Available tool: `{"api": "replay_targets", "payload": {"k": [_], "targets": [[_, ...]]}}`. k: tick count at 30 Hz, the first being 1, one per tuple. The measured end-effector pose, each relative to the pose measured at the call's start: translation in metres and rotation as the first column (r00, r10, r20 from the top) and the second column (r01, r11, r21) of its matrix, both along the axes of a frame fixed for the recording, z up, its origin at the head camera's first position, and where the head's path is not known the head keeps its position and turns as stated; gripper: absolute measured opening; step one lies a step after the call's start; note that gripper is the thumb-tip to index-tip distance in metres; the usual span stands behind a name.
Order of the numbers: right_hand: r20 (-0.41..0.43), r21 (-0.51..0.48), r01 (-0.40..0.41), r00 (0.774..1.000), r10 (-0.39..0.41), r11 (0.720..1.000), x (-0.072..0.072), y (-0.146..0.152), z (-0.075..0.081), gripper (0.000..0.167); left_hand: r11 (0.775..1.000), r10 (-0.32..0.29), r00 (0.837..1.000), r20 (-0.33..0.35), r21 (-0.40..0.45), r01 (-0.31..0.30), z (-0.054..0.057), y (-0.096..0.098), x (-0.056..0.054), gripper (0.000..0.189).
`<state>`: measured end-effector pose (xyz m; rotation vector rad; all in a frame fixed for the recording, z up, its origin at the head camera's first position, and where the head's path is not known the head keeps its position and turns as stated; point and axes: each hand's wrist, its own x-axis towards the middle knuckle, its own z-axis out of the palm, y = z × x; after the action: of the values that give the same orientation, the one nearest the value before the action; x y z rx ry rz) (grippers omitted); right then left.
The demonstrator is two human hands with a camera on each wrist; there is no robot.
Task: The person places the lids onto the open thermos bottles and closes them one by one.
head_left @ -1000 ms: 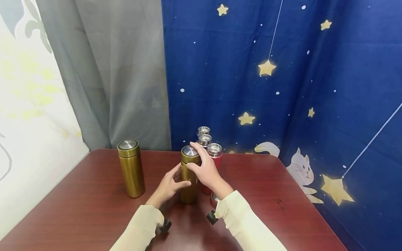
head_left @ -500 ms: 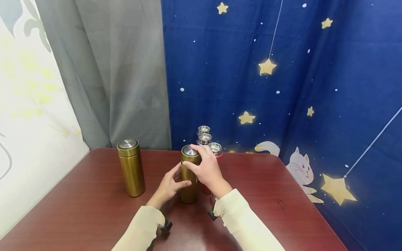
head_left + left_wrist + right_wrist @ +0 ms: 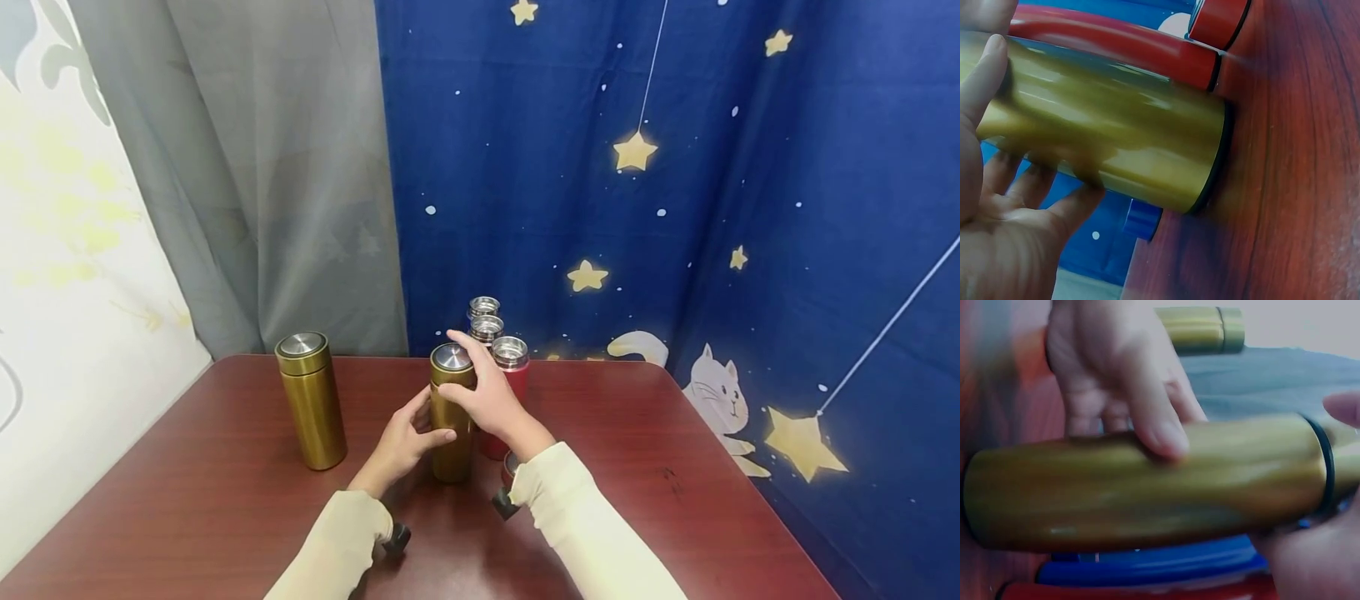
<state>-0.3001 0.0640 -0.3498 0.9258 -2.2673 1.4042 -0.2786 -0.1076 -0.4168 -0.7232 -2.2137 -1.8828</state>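
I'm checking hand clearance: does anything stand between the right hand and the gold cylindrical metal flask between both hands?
Nothing visible does. The right hand is directly at the top of the gold flask. The open red cylindrical flask stands beyond that hand, not between.

No text, brand or number legible on held gold bottle [image 3: 1147,500]; none on red bottle [image 3: 517,385]. Blue curtain [image 3: 525,192]: no readable lettering.
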Motion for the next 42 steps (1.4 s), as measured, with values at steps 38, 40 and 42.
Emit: {"api": "replay_targets", "payload": {"k": [38,40,42], "targets": [[-0.104,0.014,0.154,0.983,-0.152,0.988,0.0,-0.006,-0.006,0.07,1.0,-0.019,1.0,-0.023,0.007,0.019,-0.009,-0.001,-0.006,0.081],[-0.076,0.006,0.079,0.994,-0.078,0.997,-0.001,-0.003,-0.007,0.068,1.0,-0.017,1.0,-0.002,0.007,0.017,-0.004,-0.001,-0.002,0.081],[-0.057,-0.017,0.004,0.998,-0.005,1.0,-0.002,0.001,-0.007,0.064,1.0,-0.01,1.0,0.013,0.003,0.01,-0.002,-0.001,-0.001,0.082]]}}
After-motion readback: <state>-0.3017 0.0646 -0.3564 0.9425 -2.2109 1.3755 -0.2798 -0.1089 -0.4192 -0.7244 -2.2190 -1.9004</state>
